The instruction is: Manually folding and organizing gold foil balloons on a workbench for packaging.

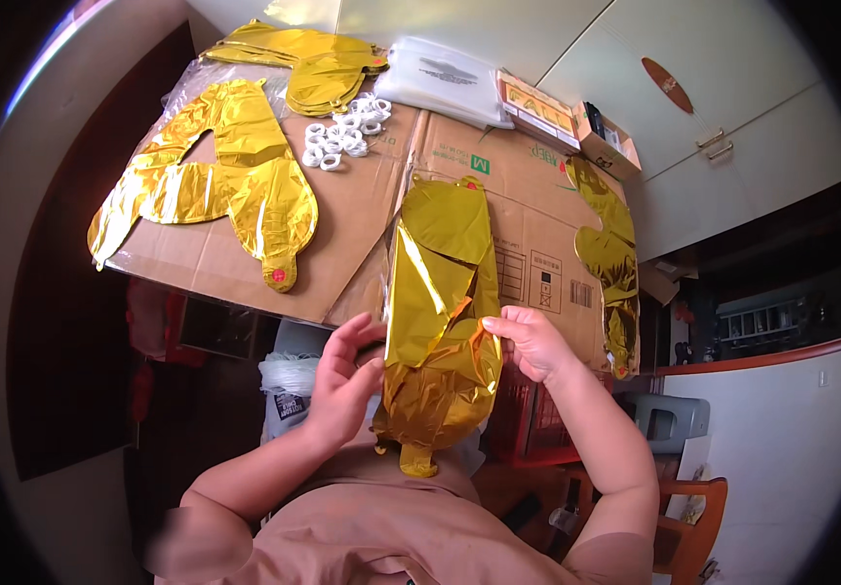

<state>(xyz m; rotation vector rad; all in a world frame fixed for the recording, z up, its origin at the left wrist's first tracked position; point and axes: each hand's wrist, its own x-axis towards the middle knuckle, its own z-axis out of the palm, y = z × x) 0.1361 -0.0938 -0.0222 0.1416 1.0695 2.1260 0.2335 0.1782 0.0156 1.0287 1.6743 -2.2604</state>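
A flat gold foil balloon (440,322), partly folded, lies over the front edge of the cardboard, and its lower end hangs toward my lap. At its right side my right hand (532,341) is closed, with the foil pinched between thumb and fingertips. My left hand (344,385) is beside the balloon's left edge, thumb and fingers apart and slightly curled. Some of its fingertips are in shadow next to the foil. To the left, an A-shaped gold foil balloon (211,185) is spread flat, a red dot on its tab.
The cardboard (342,239) also bears white ribbon rolls (328,146), stacked gold foil balloons (328,63), clear plastic bags (440,83), a small box (537,107) and another gold foil balloon (607,253) at the right edge. A grey stool (669,419) and wooden chair (703,526) stand lower right.
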